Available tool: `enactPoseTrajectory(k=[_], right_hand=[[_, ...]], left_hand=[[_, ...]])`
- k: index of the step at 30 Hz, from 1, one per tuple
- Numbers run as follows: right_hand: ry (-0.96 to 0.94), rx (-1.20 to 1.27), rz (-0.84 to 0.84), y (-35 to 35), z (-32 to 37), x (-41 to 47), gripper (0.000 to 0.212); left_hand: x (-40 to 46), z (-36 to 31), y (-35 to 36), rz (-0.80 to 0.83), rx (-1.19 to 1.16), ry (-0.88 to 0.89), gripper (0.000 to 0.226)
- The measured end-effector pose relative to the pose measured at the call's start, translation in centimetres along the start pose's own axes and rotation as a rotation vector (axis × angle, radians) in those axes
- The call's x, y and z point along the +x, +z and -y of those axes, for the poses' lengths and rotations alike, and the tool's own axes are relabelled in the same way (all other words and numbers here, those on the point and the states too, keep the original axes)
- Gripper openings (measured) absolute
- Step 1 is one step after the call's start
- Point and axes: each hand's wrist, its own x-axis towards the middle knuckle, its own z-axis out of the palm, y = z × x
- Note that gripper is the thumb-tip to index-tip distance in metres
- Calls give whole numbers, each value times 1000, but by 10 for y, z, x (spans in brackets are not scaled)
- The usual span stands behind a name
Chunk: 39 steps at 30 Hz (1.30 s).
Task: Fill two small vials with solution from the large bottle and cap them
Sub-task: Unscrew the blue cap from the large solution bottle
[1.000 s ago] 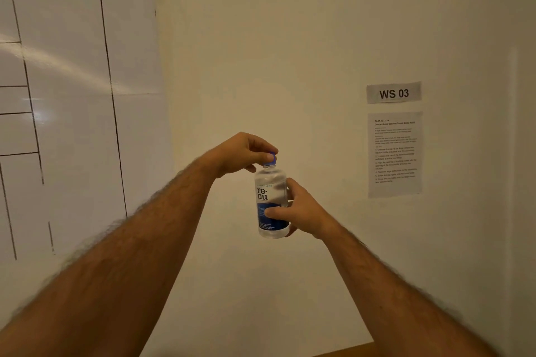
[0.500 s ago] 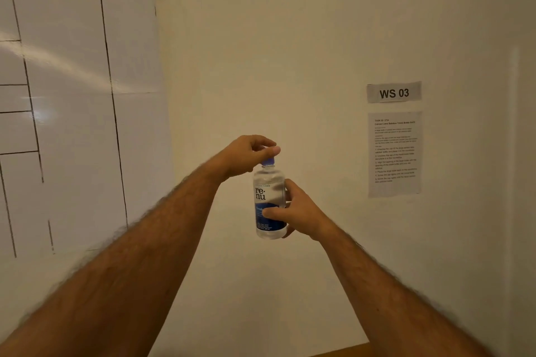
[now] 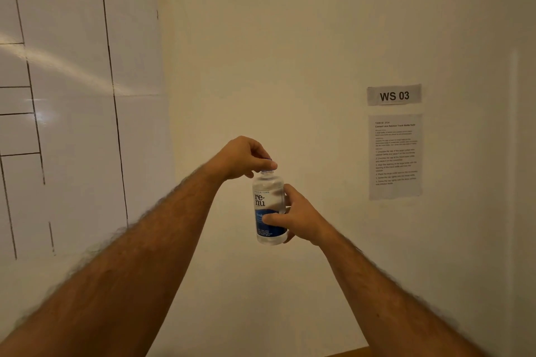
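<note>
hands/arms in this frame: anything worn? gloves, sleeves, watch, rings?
Nothing worn that shows. The left hand and right hand are bare, with no gloves and no rings visible. Both forearms are bare and hairy right to the bottom edge of the frame: no sleeves, watch or wristband in view. The edges of the arms are slightly blurred.

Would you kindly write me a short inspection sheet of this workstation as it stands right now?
Surface: only a brown sliver of worktop at the bottom edge.
Job's things: large bottle upright in mid-air; its blue cap mostly hidden; vials not in view.
Clutter: nothing seen.
Grippers: right hand grips the bottle's body; left hand pinches the cap with its fingers.
Cables: nothing seen.
Surroundings: whiteboard at left, WS 03 sign, instruction sheet below it.
</note>
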Motion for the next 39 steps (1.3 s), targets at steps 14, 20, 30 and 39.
enactPoseTrajectory(k=[14,20,30,39], right_hand=[[22,2,3,2,1,-2,69],[27,9,0,5,-7,-3,67],[51,39,-17,12,-31,-8,67],[51,39,-62,21,-64,-16,69]], left_hand=[[-6,2,-9,126,-37,-1,27],[-6,6,-2,63,-43,24,23],[-20,33,18,-60,-428,-64,13],[-53,92,63,-170,-688,-230,17]])
